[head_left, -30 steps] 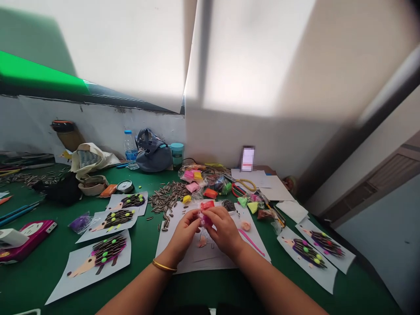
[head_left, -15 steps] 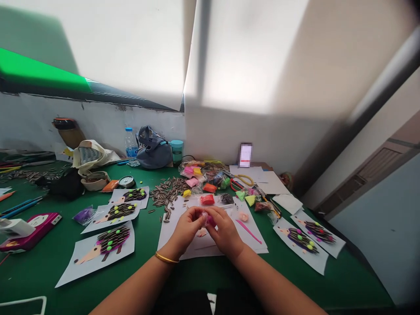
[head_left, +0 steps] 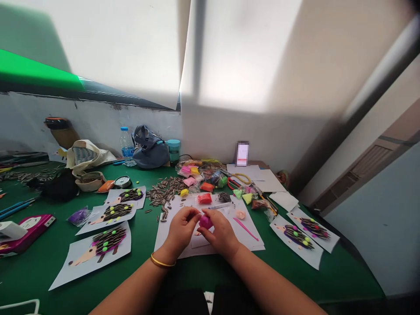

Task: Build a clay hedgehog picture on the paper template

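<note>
A lump of magenta modelling clay (head_left: 205,222) is held above the white paper sheets (head_left: 179,247). My right hand (head_left: 222,234) is closed around its right side, thumb below and fingers above. The fingers of my left hand (head_left: 180,227) are pinched together at the clay's left edge; their tips partly hide what they grip. Below my hands, a pale peach clay piece is mostly covered. To the right on the paper lie a peach clay lump (head_left: 240,214) and a pink modelling tool (head_left: 246,229). A pen (head_left: 220,206) lies just beyond my right hand.
Red clay (head_left: 204,198) and black clay (head_left: 225,197) sit at the paper's far edge. Striped sunflower seeds (head_left: 167,190) are heaped at left. Hedgehog pictures (head_left: 108,240) lie on both sides. Behind are clay packets (head_left: 189,180), scissors (head_left: 241,177) and a propped phone (head_left: 242,154).
The magenta clay now shows more fully, with less clear plastic visible around it. My left hand has drawn slightly apart from my right. The whole view has shifted a little.
</note>
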Action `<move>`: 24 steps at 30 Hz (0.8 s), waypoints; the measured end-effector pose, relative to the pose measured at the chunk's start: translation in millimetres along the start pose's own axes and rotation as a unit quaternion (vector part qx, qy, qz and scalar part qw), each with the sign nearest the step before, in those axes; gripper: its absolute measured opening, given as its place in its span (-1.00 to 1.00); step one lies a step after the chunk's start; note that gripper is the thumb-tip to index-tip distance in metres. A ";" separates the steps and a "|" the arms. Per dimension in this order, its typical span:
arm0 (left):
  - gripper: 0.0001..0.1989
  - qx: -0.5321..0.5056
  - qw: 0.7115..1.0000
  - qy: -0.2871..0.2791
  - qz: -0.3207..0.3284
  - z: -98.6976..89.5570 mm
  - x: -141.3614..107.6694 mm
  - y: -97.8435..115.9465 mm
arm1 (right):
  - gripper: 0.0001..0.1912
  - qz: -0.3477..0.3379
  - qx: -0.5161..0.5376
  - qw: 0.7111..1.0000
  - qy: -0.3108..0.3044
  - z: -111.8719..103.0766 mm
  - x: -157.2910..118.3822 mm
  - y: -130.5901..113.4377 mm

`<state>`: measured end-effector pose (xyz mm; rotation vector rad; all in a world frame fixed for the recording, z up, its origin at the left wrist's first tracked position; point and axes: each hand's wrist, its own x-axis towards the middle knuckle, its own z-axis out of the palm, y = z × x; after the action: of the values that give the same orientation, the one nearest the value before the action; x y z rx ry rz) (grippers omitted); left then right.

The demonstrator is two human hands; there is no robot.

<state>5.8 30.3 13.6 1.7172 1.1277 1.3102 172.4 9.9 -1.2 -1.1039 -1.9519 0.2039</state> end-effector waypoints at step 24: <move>-0.82 0.078 0.997 0.014 -0.020 -17.6 24.3 -22.9 | -0.65 0.202 0.021 0.974 0.096 -38.6 38.0 59.2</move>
<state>-13.7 61.9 6.5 1.7816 1.3034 1.2540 229.0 64.4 15.3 -1.4287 -1.5320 0.3419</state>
